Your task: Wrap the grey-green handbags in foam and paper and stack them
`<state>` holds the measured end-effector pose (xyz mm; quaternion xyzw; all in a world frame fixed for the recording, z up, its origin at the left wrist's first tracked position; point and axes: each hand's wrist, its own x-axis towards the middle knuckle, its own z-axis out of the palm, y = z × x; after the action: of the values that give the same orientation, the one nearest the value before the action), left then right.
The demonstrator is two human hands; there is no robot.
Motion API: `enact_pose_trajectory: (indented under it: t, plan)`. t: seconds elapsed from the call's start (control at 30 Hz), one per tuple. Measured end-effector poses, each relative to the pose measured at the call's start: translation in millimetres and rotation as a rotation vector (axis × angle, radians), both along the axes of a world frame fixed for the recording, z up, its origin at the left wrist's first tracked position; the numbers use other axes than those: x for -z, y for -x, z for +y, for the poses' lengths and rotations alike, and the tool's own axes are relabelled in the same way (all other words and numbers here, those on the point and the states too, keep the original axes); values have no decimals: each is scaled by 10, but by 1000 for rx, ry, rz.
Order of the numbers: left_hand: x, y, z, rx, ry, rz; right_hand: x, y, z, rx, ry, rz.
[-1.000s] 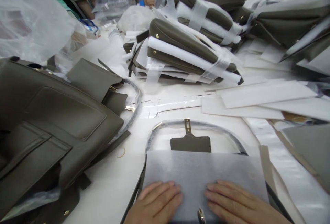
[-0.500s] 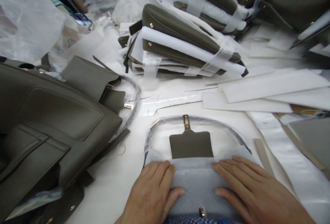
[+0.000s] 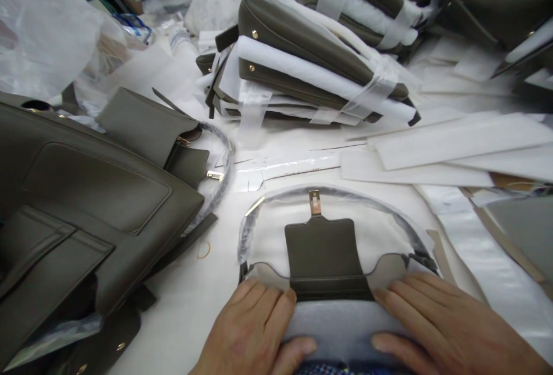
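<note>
An olive bag lies at the bottom centre, its flap [image 3: 324, 248] spread away from me with a metal clasp piece [image 3: 315, 202] at the tip. Around the flap arches a handle [image 3: 345, 193] wrapped in clear film. A pale grey-white sheet [image 3: 337, 323] covers the near part of the bag. My left hand [image 3: 254, 329] grips the bag's left side through the sheet, thumb on the near face and fingers over the top edge. On the right side my right hand [image 3: 444, 323] holds it the same way.
A large olive bag [image 3: 99, 173] lies at the left, with a smaller bag [image 3: 147, 121] behind it. Padded olive bags [image 3: 302, 58] are stacked at the back. White foam strips [image 3: 458, 144] lie at the right. Plastic film [image 3: 47, 35] is heaped at the back left.
The sheet's upper edge has moved toward me, baring the bag's opening and the base of the flap. Both hands have shifted slightly down and apart. The clasp piece has tilted.
</note>
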<state>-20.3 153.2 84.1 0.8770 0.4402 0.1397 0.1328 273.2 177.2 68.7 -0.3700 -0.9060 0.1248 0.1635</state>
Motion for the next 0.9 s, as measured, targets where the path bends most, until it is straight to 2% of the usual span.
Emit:
enact_pose_trajectory:
  t: [0.07,0.17,0.3,0.43,0.5,0.6,0.7,0.8,0.9]
  plan:
    - [36,-30,6,-16,38,11,34,41,19,-22,4,-43]
    - [169,-81,64,-69,96,119,132,136,112,-4,38,-141]
    - [311,-115,116,-87,105,164,241,205,196,1,58,-225]
    - [312,-175,34,-158,37,146,276,207,169,20,-6,-252]
    - [303,-229,-31,-184,-48,146,292,203,144,34,-33,-280]
    - [294,-288,-124,-102,-167,26,316,192,117,50,-40,-298]
    - [245,-278,-225,-13,-64,-53,317,173,108,45,-38,-296]
    - [166,-229,-340,48,122,52,300,164,110,51,-26,-322]
    - [130,-200,-430,110,230,135,290,176,103,66,-6,-337]
